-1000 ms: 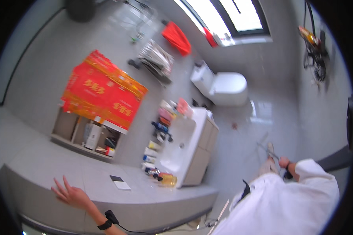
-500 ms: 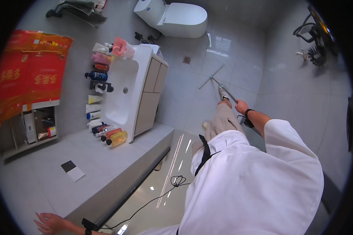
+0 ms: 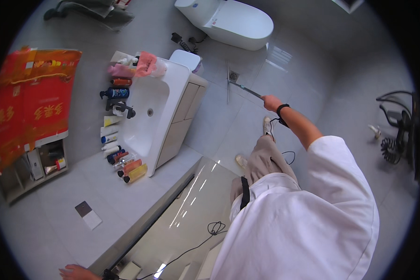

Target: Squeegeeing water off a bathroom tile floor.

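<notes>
My right hand [image 3: 271, 102] is closed round the handle of a floor squeegee [image 3: 248, 90], its arm stretched out ahead. The thin squeegee head lies on the tiles right beside a square floor drain [image 3: 234, 76]. Low at the left edge, my left hand [image 3: 78, 272] has its fingers apart and holds nothing. It is near the tiled wall, partly cut off by the rim of the picture.
A washbasin cabinet [image 3: 176, 126] stands to the left, with several bottles and tubes along its basin. A small white bin [image 3: 185, 59] sits beyond it, and a toilet [image 3: 241, 25] further off. A red-covered wall cabinet [image 3: 30, 109] and a shower hose [image 3: 391, 149] flank the room.
The squeegee head has gone left and away from my feet, up to the drain. My right arm has reached further forward. The whole view has shifted a little.
</notes>
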`<state>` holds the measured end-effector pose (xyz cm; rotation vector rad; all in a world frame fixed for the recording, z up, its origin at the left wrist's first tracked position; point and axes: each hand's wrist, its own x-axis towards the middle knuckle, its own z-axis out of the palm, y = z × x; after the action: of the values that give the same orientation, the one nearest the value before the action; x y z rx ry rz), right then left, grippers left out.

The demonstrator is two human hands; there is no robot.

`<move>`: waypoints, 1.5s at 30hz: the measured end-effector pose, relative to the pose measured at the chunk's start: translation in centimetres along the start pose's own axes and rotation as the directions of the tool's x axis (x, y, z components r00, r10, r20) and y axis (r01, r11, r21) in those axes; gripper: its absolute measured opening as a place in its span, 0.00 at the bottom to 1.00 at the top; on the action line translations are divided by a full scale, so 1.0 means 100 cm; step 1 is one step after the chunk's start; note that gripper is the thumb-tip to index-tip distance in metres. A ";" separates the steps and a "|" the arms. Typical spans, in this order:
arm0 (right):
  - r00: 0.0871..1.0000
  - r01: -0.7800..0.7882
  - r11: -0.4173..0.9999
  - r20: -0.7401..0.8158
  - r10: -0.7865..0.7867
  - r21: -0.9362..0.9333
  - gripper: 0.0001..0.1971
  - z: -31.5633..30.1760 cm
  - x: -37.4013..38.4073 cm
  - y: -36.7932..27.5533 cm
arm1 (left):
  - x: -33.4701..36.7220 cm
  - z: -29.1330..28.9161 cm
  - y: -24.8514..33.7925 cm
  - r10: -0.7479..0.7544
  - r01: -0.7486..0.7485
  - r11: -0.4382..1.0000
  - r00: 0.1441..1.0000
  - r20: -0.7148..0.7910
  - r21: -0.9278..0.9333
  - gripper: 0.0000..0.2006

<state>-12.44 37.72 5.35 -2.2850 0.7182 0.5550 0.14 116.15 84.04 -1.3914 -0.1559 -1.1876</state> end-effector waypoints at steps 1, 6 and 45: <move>1.000 0.016 1.000 0.003 -0.016 -0.016 0.19 -0.008 0.008 0.003 | 0.004 -0.014 0.005 0.018 -0.027 0.993 0.997 -0.081 -0.117 0.16; 0.962 0.255 0.964 0.081 -0.261 0.071 0.18 0.006 -0.018 -0.008 | -0.067 0.099 -0.095 -0.093 0.100 0.995 0.959 0.266 -0.016 0.16; 0.745 0.567 0.030 0.497 -0.445 -0.823 0.07 0.163 -0.129 0.049 | -0.052 0.001 -0.049 -0.483 0.234 0.441 0.876 -0.009 -0.867 0.17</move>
<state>-28.36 50.52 -0.92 -3.2986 -0.9270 0.8784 -5.65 120.30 83.63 -2.1026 0.4146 -1.9635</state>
